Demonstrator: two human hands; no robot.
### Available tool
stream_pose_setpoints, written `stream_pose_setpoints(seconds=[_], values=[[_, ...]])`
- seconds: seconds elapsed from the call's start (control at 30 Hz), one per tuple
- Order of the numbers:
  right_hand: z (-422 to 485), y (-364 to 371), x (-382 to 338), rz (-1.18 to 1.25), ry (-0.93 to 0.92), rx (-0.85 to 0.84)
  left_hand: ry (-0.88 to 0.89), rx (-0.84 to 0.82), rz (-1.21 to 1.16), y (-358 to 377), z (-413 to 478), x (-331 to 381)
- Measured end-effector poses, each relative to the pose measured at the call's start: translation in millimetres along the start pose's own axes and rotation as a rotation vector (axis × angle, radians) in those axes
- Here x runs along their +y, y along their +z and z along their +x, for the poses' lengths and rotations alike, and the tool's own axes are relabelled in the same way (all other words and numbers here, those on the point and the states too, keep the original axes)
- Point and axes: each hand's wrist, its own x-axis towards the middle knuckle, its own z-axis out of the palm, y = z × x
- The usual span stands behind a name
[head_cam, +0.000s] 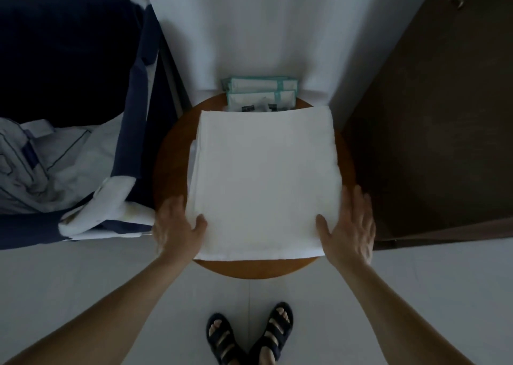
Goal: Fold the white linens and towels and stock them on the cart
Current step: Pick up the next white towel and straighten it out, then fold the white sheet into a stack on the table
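The left hand (177,226) lies with straight fingers along the left near corner of the folded white linen (263,181), its thumb resting on top of the cloth. The right hand (349,223) mirrors it at the right near corner, fingers flat and extended beside the edge and thumb on the cloth. Neither hand is curled round anything. The linen sits flat on the round wooden bench (172,156), covering most of its top. At the bench's far edge, touching the linen, lie teal-trimmed packets (261,91). Left of the bench stands a navy fabric bin (138,92) holding crumpled linens (55,159). Right of the bench is a dark door (433,131). Below the bench's near rim, sandalled feet (249,334) stand on the pale floor (83,275).
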Motion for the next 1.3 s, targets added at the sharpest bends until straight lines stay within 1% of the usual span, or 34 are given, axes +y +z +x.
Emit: stream_pose_setpoints(seconds=[0.03,0.07,0.1,0.13,0.2,0.3,0.37,0.5,0.57,0.6,0.73,0.83,0.9,0.97,1.07,1.17,1.3], values=[[2.2,3.6,-3.3,-0.101,-0.087,-0.045,0.118,0.0,0.093,4.1,4.3,7.9],[4.8,9.5,-4.3,-0.179,-0.137,-0.106,0.221,-0.042,0.191,11.5,9.2,13.9],[6.8,17.1,-3.3,-0.23,-0.154,-0.167,0.295,-0.095,0.274,21.1,13.1,18.0],[7.3,25.2,-0.2,-0.253,-0.152,-0.216,0.332,-0.147,0.333,32.4,15.9,18.1],[5.8,39.9,8.9,-0.249,-0.139,-0.252,0.35,-0.2,0.369,53.7,17.5,9.9],[4.5,55.1,16.9,-0.211,-0.15,-0.237,0.358,-0.167,0.358,72.2,16.5,-3.2],[6.7,59.0,16.9,-0.202,-0.149,-0.239,0.345,-0.185,0.352,75.1,17.7,-3.9],[9.9,46.3,9.1,-0.299,-0.131,-0.296,0.326,-0.271,0.415,58.9,17.9,8.3],[12.3,28.9,-3.3,-0.345,-0.138,-0.299,0.354,-0.298,0.431,36.7,19.7,20.2],[13.8,19.3,-14.8,-0.353,-0.164,-0.28,0.384,-0.282,0.427,21.9,22.9,27.8],[25.4,-21.9,-95.6,-0.291,-0.368,-0.195,0.47,-0.163,0.366,-56.3,52.1,58.9],[38.9,-48.4,-176.3,-0.213,-0.51,-0.164,0.445,-0.058,0.302,-120.2,84.4,61.4],[47.5,-61.6,-233.5,-0.141,-0.591,-0.13,0.382,-0.003,0.286,-158.0,111.7,41.8],[54.2,-68.2,-292.3,-0.08,-0.678,-0.093,0.339,0.036,0.299,-190.4,143.9,6.6],[63.5,-57.9,-377.5,-0.07,-0.787,-0.066,0.241,0.017,0.279,-224.6,198.3,-62.7],[71.4,-22.7,-454.3,-0.079,-0.821,-0.135,0.159,-0.074,0.284,-237.0,254.0,-129.7],[87.2,65.3,-537.4,-0.171,-0.808,-0.387,0.105,-0.163,0.281,-228.2,315.6,-207.6]])
